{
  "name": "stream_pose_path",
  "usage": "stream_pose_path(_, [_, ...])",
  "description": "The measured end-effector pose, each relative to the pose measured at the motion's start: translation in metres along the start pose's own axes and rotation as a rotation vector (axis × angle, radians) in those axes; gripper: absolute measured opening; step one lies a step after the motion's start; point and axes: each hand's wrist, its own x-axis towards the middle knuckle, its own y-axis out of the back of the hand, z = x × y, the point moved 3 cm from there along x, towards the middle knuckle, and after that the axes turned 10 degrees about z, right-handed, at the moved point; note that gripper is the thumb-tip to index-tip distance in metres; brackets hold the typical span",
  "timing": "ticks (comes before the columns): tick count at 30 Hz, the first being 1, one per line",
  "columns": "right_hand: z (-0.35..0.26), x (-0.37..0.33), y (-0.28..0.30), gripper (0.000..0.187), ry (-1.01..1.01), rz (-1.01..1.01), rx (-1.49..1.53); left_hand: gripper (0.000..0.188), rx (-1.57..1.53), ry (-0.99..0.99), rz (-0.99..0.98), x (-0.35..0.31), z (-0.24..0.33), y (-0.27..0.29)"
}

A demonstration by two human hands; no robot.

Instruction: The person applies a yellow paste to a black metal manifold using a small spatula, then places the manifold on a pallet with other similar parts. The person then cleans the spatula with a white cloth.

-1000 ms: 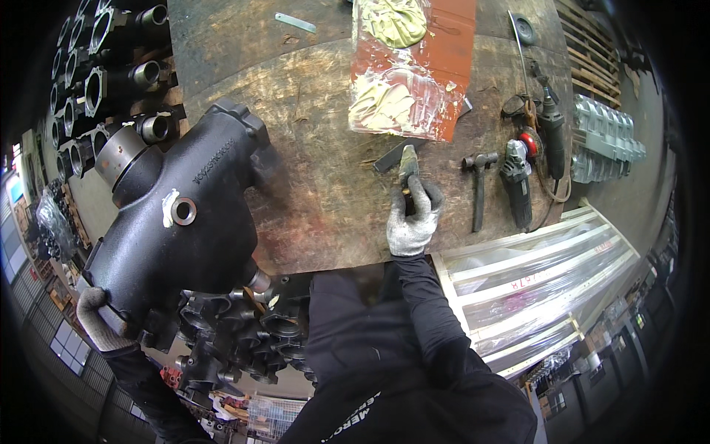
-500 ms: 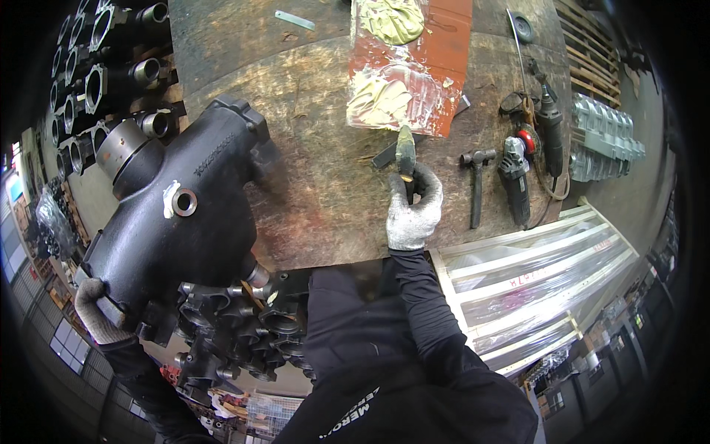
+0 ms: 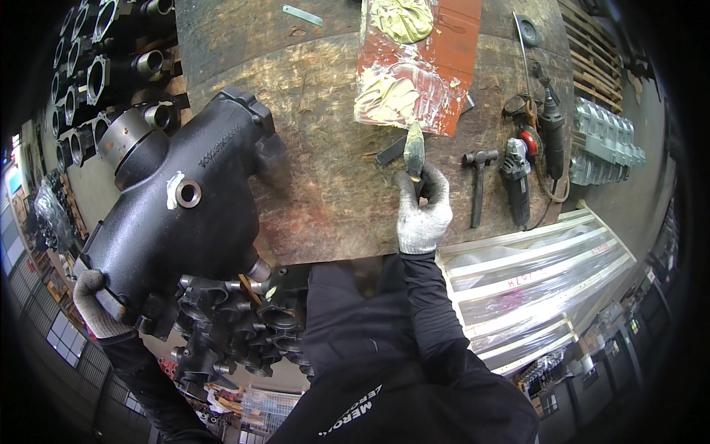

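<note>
A large black cast-metal pipe housing [image 3: 174,200] lies tilted over the left side of the workbench. It has a bare-metal neck and a small round port with pale filler smeared beside it. My gloved left hand [image 3: 100,307] is curled around the flange at its lower left end. My gloved right hand [image 3: 425,214] pinches a putty knife [image 3: 414,152], its blade smeared with filler and pointing away from me. The blade tip is at the near edge of a reddish-brown board [image 3: 462,44], beside a spread heap of pale yellow filler [image 3: 384,96]. A second, greener heap [image 3: 401,20] lies farther up the board.
Right on the wooden bench [image 3: 318,200] lie a hammer [image 3: 479,189], an angle grinder [image 3: 515,181] and another power tool [image 3: 551,133]. A metal strip [image 3: 302,15] is at the far left. Similar black castings [image 3: 96,81] are stacked left; a plastic-wrapped crate [image 3: 532,288] stands right.
The whole view has shifted slightly, moving the bench and board to the right in the picture. Both hands keep their grips, and the knife remains at the board's near edge.
</note>
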Motion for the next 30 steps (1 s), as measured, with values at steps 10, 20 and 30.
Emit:
stream_pose_path(10, [-0.007,-0.01,0.003,0.034,-0.338,-0.259,0.308,0.074,-0.043,0.098,-0.056,-0.007,-0.002,-0.011])
stream_pose_path(20, [-0.005,-0.004,0.003,0.039,-0.521,-0.34,0.489,0.074,-0.013,-0.003,-0.085,-0.014,0.0,-0.025])
stream_pose_path(30, [-0.008,0.0,0.009,0.026,-0.063,-0.061,-0.111,0.066,0.0,-0.003,-0.024,-0.006,0.002,-0.014])
